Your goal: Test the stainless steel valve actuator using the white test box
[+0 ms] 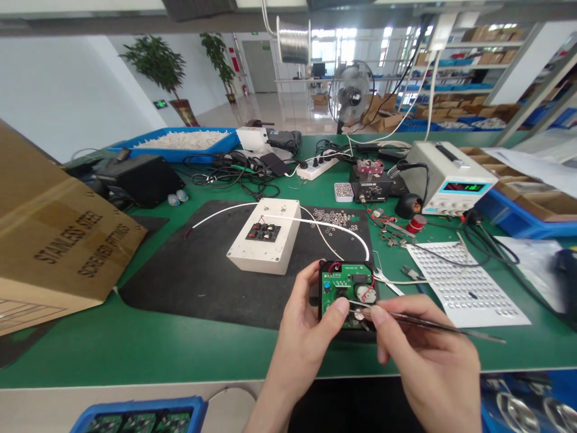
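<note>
My left hand [309, 334] is closed around a black housing, its thumb lying over the green circuit board [332, 299] inside. Red wires and a round silver part [366, 293] show on the board. In my right hand [421, 346] is a pair of metal tweezers [455, 330], pinched between thumb and fingers. Their tips reach over the lower part of the board, near my left thumb; whether they grip anything there is too small to tell. A white cable [347, 229] curves from near the housing's top across a white box [265, 255].
The black mat [180, 282] lies under the white box, with small nuts [333, 222] scattered on it. A cardboard carton [58, 234] stands left. To the right are a power supply [451, 174], a soldering station [372, 189] and a white sheet of parts [469, 288].
</note>
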A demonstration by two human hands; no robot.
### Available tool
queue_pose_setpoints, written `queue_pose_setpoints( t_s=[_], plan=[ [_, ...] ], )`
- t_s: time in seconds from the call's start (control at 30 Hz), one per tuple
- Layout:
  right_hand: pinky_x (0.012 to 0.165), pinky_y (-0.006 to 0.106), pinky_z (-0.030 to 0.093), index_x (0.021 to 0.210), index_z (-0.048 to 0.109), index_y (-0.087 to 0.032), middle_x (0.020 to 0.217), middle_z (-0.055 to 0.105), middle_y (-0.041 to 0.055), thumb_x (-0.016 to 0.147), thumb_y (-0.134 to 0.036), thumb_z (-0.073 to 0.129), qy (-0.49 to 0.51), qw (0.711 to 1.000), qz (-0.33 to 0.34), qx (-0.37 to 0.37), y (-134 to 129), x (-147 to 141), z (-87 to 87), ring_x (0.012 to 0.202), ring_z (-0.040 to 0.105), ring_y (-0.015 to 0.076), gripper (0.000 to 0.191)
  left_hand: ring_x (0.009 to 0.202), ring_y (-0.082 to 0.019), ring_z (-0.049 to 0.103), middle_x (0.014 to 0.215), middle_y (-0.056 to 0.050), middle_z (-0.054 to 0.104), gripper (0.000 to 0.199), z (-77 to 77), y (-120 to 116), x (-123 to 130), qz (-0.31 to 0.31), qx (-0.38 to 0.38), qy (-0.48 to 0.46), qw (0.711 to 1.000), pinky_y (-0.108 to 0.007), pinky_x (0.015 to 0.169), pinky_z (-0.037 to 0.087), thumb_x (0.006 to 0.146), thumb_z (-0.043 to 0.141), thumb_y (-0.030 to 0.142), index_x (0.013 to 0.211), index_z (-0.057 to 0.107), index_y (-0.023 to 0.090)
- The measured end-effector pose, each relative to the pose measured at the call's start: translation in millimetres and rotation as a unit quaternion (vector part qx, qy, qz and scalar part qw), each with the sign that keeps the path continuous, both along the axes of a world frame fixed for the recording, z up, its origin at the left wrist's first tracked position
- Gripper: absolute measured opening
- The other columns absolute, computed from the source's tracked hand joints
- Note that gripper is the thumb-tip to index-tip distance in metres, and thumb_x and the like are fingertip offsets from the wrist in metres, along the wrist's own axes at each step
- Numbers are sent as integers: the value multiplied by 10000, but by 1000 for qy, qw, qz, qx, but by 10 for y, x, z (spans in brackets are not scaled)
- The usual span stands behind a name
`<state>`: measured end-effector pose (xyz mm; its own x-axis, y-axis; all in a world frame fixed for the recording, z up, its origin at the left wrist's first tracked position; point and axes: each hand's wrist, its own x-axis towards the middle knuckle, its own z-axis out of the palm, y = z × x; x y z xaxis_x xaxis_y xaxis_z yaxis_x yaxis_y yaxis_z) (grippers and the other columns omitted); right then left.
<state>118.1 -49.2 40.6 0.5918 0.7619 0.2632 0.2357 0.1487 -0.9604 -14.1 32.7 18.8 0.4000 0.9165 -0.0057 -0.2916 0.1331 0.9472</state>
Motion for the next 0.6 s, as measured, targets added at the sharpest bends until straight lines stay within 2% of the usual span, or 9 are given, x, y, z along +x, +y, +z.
queue_pose_setpoints(
  t_s=[0.07,0.17,0.27,0.33,0.43,0.53,0.6],
  plan=[
    [471,172,507,942,737,-195,696,671,-6,949,-243,794,28,999,-15,44,-17,12,-15,498,625,97,75,1427,-270,557,1537,-74,584,590,-21,10,-2,6,2,2,1000,-337,1152,508,963,792,369,1471,511,263],
    [476,207,470,938,709,-167,799,711,27,916,-177,811,87,982,-95,140,-61,85,-36,494,610,97,105,1432,-288,550,1557,-76,567,602,-53,4,19,24,15,12,1000,-338,1112,543,952,798,379,1470,517,259],
    [509,235,454,914,704,-138,787,721,51,833,-164,857,119,964,-164,173,-73,200,-113,520,613,122,175,1282,-319,659,1510,-99,604,657,-50,-78,110,39,8,28,999,-409,1025,606,927,807,410,1492,510,255],
    [534,237,459,898,707,-139,741,706,34,773,-166,875,141,952,-215,163,-42,258,-205,535,609,127,211,1208,-348,690,1463,-109,631,703,-22,-179,218,56,22,65,996,-491,1025,612,888,828,407,1504,521,262],
    [536,239,472,863,722,-156,734,697,17,691,-173,886,179,921,-315,144,25,289,-362,560,593,130,238,1317,-412,605,1479,-96,603,768,33,-350,412,121,113,143,976,-572,1157,522,782,890,350,1484,586,297],
    [588,256,524,839,757,-184,804,716,16,655,-208,911,196,900,-382,79,1,344,-539,655,616,143,240,1332,-474,576,1547,-79,544,874,45,-497,590,134,94,164,973,-653,1150,491,714,930,350,1513,576,368],
    [640,270,544,880,795,-218,872,726,12,668,-267,932,161,906,-392,11,-104,465,-711,725,620,150,257,1323,-505,573,1609,-41,485,928,18,-575,689,110,67,186,974,-700,1082,510,715,924,414,1551,523,438]
  ],
)
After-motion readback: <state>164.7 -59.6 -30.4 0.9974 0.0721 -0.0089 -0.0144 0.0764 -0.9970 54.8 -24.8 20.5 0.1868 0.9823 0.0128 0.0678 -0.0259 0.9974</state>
